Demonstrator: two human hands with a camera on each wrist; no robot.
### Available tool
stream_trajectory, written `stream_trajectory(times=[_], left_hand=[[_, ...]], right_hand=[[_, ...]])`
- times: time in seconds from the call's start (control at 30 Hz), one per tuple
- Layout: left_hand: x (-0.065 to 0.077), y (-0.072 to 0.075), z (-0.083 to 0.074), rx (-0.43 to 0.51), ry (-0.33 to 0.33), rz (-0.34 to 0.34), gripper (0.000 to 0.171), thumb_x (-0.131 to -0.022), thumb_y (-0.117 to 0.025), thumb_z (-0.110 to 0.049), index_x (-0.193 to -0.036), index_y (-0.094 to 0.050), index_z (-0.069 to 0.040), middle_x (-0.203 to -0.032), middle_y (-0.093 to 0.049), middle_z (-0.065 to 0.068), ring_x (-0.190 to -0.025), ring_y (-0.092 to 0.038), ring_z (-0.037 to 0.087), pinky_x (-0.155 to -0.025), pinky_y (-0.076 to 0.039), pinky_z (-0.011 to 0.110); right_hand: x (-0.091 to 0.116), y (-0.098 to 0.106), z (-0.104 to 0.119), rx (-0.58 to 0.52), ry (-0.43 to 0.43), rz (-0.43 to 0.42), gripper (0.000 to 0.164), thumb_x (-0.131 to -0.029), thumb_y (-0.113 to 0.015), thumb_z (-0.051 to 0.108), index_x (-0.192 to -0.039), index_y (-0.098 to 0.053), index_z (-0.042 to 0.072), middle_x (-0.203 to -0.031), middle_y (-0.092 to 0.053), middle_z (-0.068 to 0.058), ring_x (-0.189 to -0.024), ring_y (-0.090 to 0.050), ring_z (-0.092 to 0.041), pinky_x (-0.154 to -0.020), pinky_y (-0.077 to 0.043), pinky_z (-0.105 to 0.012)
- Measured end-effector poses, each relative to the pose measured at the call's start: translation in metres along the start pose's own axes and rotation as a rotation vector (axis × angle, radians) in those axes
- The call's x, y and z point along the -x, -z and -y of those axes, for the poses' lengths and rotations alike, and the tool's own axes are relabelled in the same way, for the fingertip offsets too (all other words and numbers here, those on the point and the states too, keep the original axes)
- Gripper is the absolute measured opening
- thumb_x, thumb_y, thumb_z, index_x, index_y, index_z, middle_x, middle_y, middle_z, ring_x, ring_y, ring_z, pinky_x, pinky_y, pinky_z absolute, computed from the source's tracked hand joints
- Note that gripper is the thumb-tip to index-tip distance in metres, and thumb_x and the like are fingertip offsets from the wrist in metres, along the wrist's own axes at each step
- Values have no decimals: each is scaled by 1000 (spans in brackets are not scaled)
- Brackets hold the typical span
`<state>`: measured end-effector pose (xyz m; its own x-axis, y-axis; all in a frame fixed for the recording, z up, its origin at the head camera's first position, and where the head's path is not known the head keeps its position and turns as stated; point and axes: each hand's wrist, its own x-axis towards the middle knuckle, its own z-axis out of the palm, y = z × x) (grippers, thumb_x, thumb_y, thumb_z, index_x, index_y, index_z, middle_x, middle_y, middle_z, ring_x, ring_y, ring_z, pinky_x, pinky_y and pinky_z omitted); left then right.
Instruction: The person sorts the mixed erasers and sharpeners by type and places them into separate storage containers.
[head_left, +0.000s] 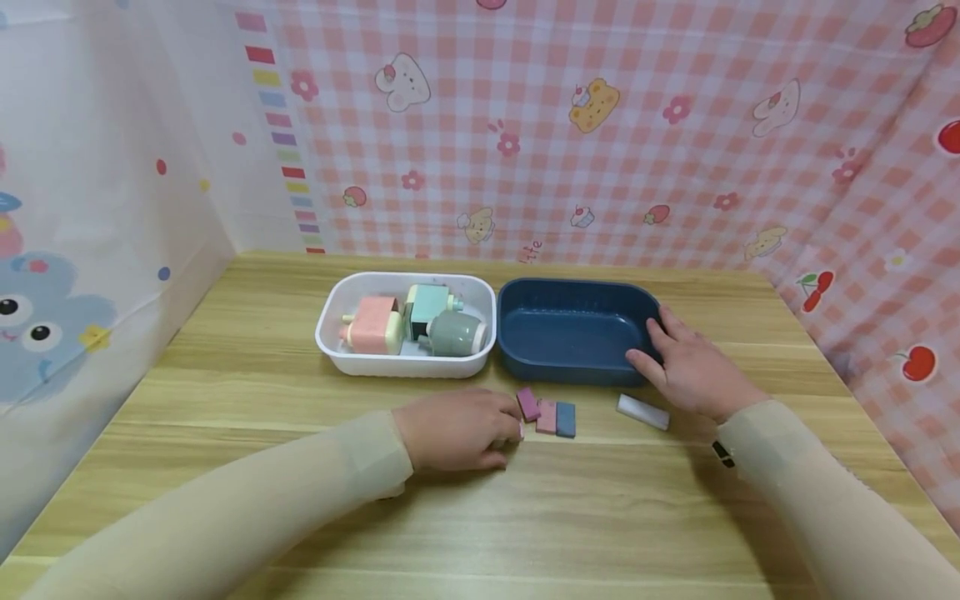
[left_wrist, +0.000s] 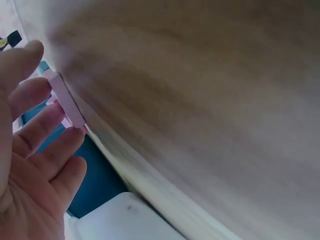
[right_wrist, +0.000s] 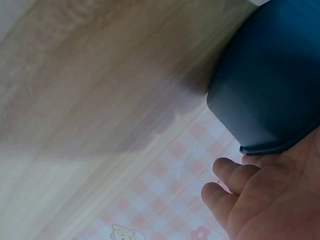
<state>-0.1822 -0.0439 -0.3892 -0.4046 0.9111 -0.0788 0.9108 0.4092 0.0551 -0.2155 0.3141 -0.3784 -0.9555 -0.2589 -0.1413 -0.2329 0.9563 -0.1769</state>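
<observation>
My left hand (head_left: 461, 429) is low over the table, its loosely bent fingers touching the edge of a light pink eraser (left_wrist: 67, 100); the thumb stands apart from it. In the head view the hand mostly hides this eraser. Just right of the fingertips lie a magenta eraser (head_left: 528, 405), a pink eraser (head_left: 547, 417) and a blue eraser (head_left: 566, 420), close together. My right hand (head_left: 693, 367) rests on the right end of a dark blue bin (head_left: 573, 371), thumb and forefinger over its rim. A white eraser (head_left: 642, 412) lies on the table near that hand.
Left of the blue bin, and right against it, stands a white bin (head_left: 408, 365). It holds a pink sharpener (head_left: 373, 325), a mint sharpener (head_left: 429, 307) and a grey-green sharpener (head_left: 453, 333). A checked cloth (head_left: 540, 183) hangs behind the wooden table (head_left: 480, 533).
</observation>
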Motion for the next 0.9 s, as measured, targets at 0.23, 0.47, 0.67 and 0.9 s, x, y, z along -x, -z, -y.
stream_trajectory(times=[0.23,0.47,0.67,0.9], left_hand=[[-9,0,3,0,-10,-20,8,-101,-73,-31,-99,-75,-24,-115,-73,-7,-106,-65,10,-103,-54,29],[-14,-1,3,-11,-10,-61,13,-104,-68,-23,-96,-78,-22,-106,-72,-8,-100,-66,11,-97,-55,28],[-15,0,2,10,7,-65,16,-105,-66,-22,-96,-79,-20,-114,-74,-7,-112,-68,11,-104,-54,29],[-12,2,4,-1,14,-105,15,-104,-67,-23,-103,-82,-18,-124,-76,-4,-119,-67,16,-112,-50,31]], right_hand=[[-1,0,-1,2,-4,4,99,-106,-25,73,-164,-19,-8,-174,0,-31,-158,-13,-55,-127,-16,-68],[-1,-2,0,-1,-7,5,99,-106,-26,73,-164,-19,-7,-174,1,-30,-158,-13,-56,-127,-16,-68],[-1,-1,-1,8,7,0,97,-107,-27,70,-163,-21,-9,-173,-1,-33,-156,-17,-57,-125,-19,-70],[-1,-1,-1,5,9,-1,96,-108,-27,69,-163,-21,-10,-173,-1,-33,-157,-17,-55,-125,-18,-71]])
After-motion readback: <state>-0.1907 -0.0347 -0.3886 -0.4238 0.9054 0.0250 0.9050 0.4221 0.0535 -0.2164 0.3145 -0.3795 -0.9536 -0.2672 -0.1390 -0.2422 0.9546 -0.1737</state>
